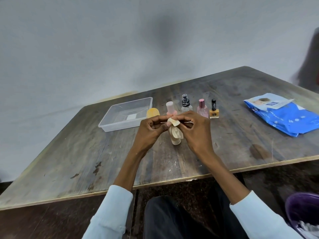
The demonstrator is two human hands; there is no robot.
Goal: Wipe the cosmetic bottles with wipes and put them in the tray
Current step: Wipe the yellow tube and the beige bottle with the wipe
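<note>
A cream-coloured bottle (176,141) is held over the table between both hands, and a crumpled wipe (174,129) covers most of it. My left hand (149,131) pinches the bottle's upper end. My right hand (195,128) presses the wipe around it. Behind the hands, several bottles stand in a row: an orange-capped one (152,112), a pink-capped one (169,106), a clear spray bottle (186,104), a pink perfume bottle (202,108) and an orange nail polish (214,110). The clear plastic tray (110,123) lies to the left with no bottles in it.
A blue pack of wipes (286,116) lies at the right of the worn wooden table (86,152). A grey wall rises behind the table. My knees and a purple object (302,209) are below the table's near edge.
</note>
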